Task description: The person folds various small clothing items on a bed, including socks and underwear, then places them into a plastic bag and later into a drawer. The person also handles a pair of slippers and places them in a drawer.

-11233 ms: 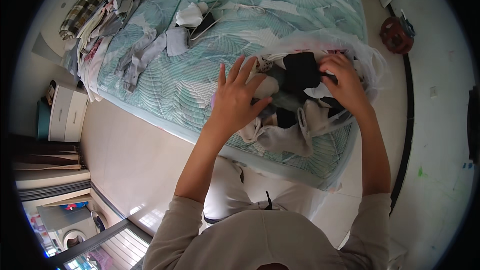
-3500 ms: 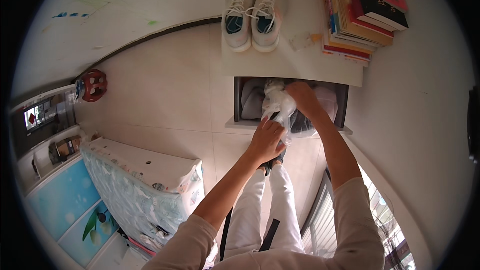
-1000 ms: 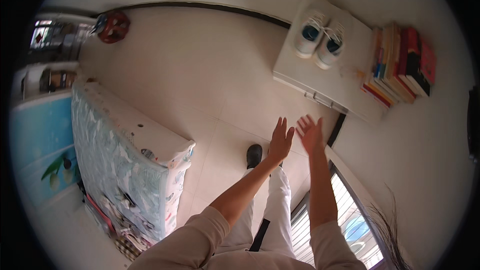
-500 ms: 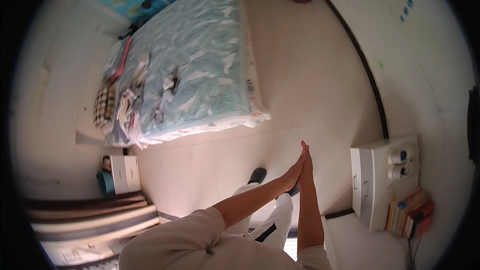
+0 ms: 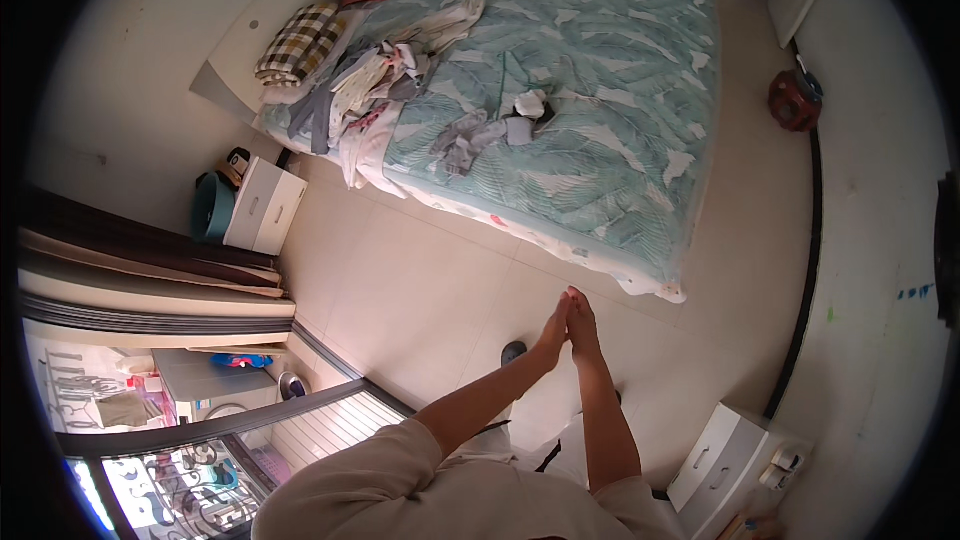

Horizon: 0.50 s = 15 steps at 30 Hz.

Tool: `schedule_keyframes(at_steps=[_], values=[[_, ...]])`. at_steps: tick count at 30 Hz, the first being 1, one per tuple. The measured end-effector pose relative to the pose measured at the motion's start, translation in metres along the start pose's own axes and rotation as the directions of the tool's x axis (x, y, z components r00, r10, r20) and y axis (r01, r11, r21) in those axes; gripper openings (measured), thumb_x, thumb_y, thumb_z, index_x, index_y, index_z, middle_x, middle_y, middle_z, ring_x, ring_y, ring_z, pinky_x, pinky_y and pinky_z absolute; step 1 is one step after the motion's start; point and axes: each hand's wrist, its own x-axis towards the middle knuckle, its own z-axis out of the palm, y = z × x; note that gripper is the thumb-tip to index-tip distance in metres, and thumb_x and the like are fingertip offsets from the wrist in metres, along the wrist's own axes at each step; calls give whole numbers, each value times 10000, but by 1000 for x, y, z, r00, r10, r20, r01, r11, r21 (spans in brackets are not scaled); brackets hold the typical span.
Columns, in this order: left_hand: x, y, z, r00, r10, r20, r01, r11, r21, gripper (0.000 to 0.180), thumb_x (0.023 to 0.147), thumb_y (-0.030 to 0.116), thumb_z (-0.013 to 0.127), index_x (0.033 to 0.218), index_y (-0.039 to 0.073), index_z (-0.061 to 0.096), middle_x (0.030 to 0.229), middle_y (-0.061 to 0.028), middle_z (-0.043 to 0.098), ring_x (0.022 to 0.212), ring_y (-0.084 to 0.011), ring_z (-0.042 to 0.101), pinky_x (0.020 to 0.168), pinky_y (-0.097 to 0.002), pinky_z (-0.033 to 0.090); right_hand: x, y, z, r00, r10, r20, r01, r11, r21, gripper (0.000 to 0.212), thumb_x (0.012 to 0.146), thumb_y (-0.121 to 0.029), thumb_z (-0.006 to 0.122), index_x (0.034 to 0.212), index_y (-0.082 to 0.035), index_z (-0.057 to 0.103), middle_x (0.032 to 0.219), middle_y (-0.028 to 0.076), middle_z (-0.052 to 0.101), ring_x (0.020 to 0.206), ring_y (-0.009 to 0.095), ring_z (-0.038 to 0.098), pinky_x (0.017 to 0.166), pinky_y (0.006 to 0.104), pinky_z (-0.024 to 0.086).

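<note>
My left hand [image 5: 552, 332] and my right hand [image 5: 582, 324] meet in front of me at arm's length, above the tiled floor. Their palms face each other and touch or nearly touch. The fingers look extended, pointing toward the bed, and no object shows between them. Just past the fingertips is the near edge of the bed [image 5: 600, 190], with its green leaf-patterned cover. A dark shoe [image 5: 513, 352] on my foot shows beside my left forearm.
Rumpled clothes [image 5: 385, 75] and a grey garment [image 5: 470, 140] lie on the bed near a checked pillow [image 5: 300, 43]. White nightstands [image 5: 265, 207] [image 5: 715, 465] stand left and right. A sliding door [image 5: 330, 395] is at lower left, a red round object [image 5: 795, 100] by the right wall.
My view has swung left: the bed now sits farther right and looks larger, and the sliding door has come into sight. My hands stay together, slightly farther left in the picture.
</note>
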Motion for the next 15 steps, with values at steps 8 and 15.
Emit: schedule_keyframes(at_steps=[8, 15], values=[[81, 142, -166, 911, 257, -321, -292, 954, -65, 634, 882, 460, 482, 1355, 74, 313, 1338, -95, 389, 1212, -215, 415, 974, -379, 345, 145, -26, 137, 983, -141, 118, 167, 952, -255, 524, 895, -317, 522, 1275, 28, 412, 1256, 192, 485, 1164, 259, 474, 973, 329, 362], [210, 231, -265, 809, 304, -503, -296, 950, 98, 572, 884, 400, 516, 1317, 48, 390, 1268, -88, 460, 1107, -184, 465, 921, -332, 362, 333, -55, 189, 877, -386, 287, 478, 769, -424, 475, 883, -338, 526, 1148, 56, 522, 1152, 235, 552, 1085, 311, 535, 931, 375, 399]])
